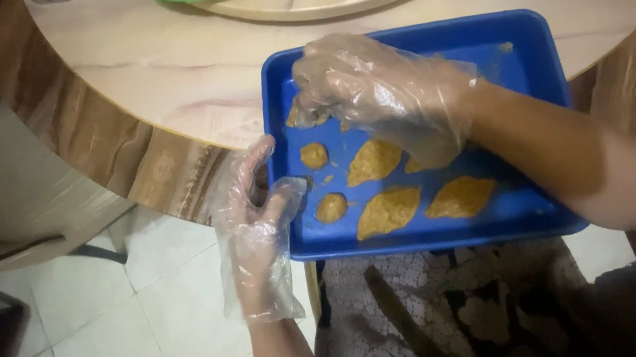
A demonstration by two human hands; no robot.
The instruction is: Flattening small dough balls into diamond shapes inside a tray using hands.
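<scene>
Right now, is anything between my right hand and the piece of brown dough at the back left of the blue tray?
Nothing visible. The gloved right hand already rests over the brown dough piece in the blue tray, fingertips on it.

No pkgs, labels, signs, screens.

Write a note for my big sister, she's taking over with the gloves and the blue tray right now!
Left hand, in a clear plastic glove, grips the left rim of the blue tray, steadying it.
Right hand, also gloved, is curled over a brown piece at the tray's upper left; whether it pinches it is unclear.
The tray sits on the edge of the round table, partly over the lap.
Done: three flattened leaf-shaped pieces and two small round lumps lie in the tray.
Left: the round lumps look unflattened.
</scene>
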